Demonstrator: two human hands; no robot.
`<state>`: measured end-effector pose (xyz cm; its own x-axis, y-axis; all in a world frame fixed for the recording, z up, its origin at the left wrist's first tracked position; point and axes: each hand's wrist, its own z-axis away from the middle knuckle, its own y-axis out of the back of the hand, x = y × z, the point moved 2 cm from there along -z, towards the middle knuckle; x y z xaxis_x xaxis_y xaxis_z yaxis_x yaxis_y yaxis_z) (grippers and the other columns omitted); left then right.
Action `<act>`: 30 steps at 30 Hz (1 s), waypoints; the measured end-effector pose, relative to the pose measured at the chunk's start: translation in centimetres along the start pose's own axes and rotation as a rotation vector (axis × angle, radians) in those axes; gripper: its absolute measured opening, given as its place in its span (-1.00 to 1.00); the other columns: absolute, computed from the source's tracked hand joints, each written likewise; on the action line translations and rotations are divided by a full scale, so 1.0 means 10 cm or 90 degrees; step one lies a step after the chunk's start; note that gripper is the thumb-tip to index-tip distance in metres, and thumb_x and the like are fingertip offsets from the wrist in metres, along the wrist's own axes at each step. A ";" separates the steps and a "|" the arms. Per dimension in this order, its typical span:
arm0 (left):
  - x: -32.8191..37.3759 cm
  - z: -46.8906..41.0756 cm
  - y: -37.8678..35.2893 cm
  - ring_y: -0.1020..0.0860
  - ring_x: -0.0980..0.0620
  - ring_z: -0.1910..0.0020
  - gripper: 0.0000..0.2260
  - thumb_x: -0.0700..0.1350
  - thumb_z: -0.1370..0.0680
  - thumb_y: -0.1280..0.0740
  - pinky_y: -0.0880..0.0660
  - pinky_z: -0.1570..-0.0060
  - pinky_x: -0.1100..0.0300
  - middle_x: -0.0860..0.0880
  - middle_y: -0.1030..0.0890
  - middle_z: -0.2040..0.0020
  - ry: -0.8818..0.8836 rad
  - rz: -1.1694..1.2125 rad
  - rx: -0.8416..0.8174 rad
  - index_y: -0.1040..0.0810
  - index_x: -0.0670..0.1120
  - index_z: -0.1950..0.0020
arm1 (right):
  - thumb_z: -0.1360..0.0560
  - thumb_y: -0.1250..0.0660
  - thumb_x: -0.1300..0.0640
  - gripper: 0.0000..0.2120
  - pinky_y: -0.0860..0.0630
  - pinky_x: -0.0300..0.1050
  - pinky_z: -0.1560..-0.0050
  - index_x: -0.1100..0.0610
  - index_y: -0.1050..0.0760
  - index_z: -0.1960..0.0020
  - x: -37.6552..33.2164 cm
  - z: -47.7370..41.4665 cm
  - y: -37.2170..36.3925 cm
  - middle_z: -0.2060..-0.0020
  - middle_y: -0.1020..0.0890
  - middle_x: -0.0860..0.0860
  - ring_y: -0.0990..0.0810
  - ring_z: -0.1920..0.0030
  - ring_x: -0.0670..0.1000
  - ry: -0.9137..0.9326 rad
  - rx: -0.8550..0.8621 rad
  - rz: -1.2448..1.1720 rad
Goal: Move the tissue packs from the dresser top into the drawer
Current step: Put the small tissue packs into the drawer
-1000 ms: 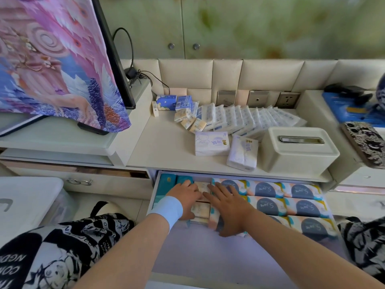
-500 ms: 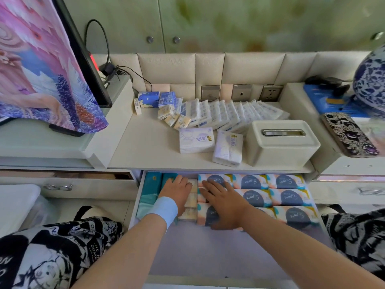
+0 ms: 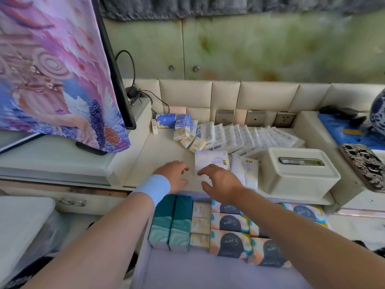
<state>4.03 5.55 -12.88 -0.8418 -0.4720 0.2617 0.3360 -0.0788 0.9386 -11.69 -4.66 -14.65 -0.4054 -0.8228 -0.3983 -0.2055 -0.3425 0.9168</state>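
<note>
Fingers (image 3: pixel 203 173) of both hands spread loose over the soft, square white tissue pack (image 3: pixel 211 161)

Beside the tissue box (image 3: pixel 300 171), two white tissue packs (image 3: pixel 212 161) are counted. In the drawer (image 3: pixel 208 274), two teal packs (image 3: pixel 170 223) and three small beige packs (image 3: pixel 200 225) are counted.

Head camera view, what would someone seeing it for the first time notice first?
Probably the two bare hands, left hand and right hand, reaching over the dresser top toward a white tissue pack at its front edge. Next, the open drawer below, already lined with teal, beige and orange-and-navy packs. On the left, a bright pink and purple cloth drapes over a screen.
</note>
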 end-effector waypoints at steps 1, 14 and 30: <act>-0.05 -0.07 0.08 -0.48 -0.02 -0.25 -0.58 -0.01 -0.56 -0.29 -0.45 -0.22 0.08 0.03 -0.48 -0.33 0.015 0.007 0.011 -0.37 0.05 -0.43 | -0.58 -0.25 0.01 -0.63 -0.50 -0.04 -0.16 -0.02 -0.44 -0.38 -0.03 -0.14 0.07 -0.31 -0.50 -0.03 -0.51 -0.24 0.05 -0.001 0.008 0.004; -0.77 -1.37 0.42 -0.15 -0.11 -0.46 -0.50 -0.17 -0.55 -0.24 -0.31 -0.28 0.01 -0.01 -0.10 -0.51 0.175 -0.013 0.214 -0.24 0.08 -0.47 | -0.49 -0.26 -0.09 -0.32 -0.39 0.09 -0.20 -0.21 -0.04 -0.53 -0.03 -1.90 0.05 -0.44 -0.20 0.07 -0.27 -0.39 0.16 -0.079 0.002 0.193; -1.27 -2.14 0.34 -0.38 -0.14 -0.30 -0.59 -0.24 -0.53 -0.24 -0.40 -0.23 0.01 -0.03 -0.09 -0.53 0.255 -0.006 0.218 -0.39 -0.17 -0.39 | -0.42 -0.30 -0.07 -0.49 -0.32 0.07 -0.25 -0.17 -0.33 -0.36 -0.08 -2.32 -0.41 -0.26 -0.42 0.00 -0.40 -0.27 0.10 0.044 -0.115 0.148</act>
<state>24.95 -7.53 -17.82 -0.5939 -0.7769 0.2088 0.1156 0.1744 0.9779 10.12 -13.13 -17.42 -0.3608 -0.9150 -0.1804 0.0498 -0.2120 0.9760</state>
